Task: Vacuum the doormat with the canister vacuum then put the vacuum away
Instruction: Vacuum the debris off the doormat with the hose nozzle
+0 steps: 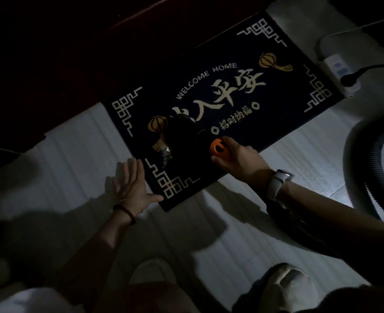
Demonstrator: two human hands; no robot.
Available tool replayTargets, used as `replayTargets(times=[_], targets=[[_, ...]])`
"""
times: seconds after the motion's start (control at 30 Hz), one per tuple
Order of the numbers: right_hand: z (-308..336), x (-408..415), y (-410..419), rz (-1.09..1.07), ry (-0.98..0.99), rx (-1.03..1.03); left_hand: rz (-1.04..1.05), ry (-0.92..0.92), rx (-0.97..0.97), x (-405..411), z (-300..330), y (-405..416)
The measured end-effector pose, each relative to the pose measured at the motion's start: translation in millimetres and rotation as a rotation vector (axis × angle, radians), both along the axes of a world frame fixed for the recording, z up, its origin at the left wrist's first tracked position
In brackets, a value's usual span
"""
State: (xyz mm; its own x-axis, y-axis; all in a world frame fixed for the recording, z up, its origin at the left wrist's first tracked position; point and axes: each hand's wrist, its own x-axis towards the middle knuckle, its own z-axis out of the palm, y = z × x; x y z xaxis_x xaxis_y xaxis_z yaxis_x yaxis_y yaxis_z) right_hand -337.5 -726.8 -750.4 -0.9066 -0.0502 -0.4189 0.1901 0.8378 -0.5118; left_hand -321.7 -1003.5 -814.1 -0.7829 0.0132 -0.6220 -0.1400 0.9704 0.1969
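Observation:
A dark doormat (243,105) with white corner patterns, lanterns and "WELCOME HOME" lettering lies on the pale floor. My right hand (238,158) grips the orange handle (218,148) of the vacuum's black nozzle (182,136), which rests on the mat's near left part. My left hand (132,184) lies flat with fingers spread at the mat's near corner, thumb touching the mat edge. A ribbed black hose (373,163) curves at the right. The canister itself is hard to make out in the dim light.
A white power strip (340,71) with a black plug and cord lies just beyond the mat's far right corner. A dark red threshold or door (73,64) borders the mat on the far left. My slippered feet (285,288) stand at the bottom.

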Motion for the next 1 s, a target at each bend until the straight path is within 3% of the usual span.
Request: replayTargets(times=[0.13, 0.23, 0.43, 0.6, 0.7, 0.87, 1.0], targets=[[-1, 36, -6, 0.177, -0.104, -0.135, -0.046, -0.022, -0.014, -5, 1, 1], [5, 62, -9, 0.31, -0.211, -0.092, -0.023, -0.012, 0.013, -2, -1, -2], [5, -24, 6, 0.018, -0.02, -0.066, -0.022, 0.021, 0.026, 0, -3, -2], [-2, 20, -28, 0.217, -0.097, -0.146, -0.044, 0.034, 0.003, 0, -3, -6], [5, 52, -27, 0.331, -0.161, -0.079, -0.035, 0.032, 0.013, -1, -3, -6], [7, -16, -13, 0.108, -0.084, -0.004, -0.035, 0.035, 0.031, -1, -3, -6], [1, 15, -23, 0.173, -0.082, -0.073, -0.03, 0.014, 0.031, -1, -3, -7]])
